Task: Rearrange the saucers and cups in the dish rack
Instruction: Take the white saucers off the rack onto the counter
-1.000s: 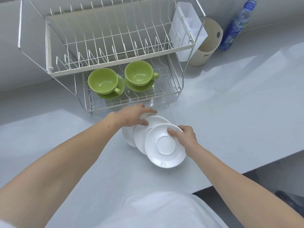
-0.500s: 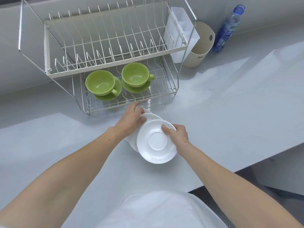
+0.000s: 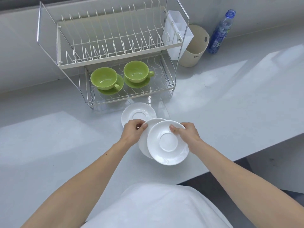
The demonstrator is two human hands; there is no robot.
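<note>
My right hand (image 3: 187, 134) grips the far rim of a white saucer (image 3: 167, 143), held above the counter. My left hand (image 3: 133, 131) pinches the rim of a second white saucer (image 3: 144, 142), mostly hidden beneath the first. A third white saucer (image 3: 139, 113) lies flat on the counter in front of the dish rack (image 3: 115, 56). On the rack's lower tier stand two green cups on green saucers, the left cup (image 3: 104, 78) and the right cup (image 3: 136, 72). The upper tier holds nothing.
A white cutlery holder (image 3: 179, 33) hangs on the rack's right side. Behind it stand a beige container (image 3: 195, 46) and a blue plastic bottle (image 3: 220, 32). The grey counter's front edge (image 3: 246, 155) runs close on my right. A white garment fills the bottom.
Both hands have lifted a white saucer each off the pile and drawn back toward me. One saucer remains lying on the counter by the rack, uncovered by the left hand.
</note>
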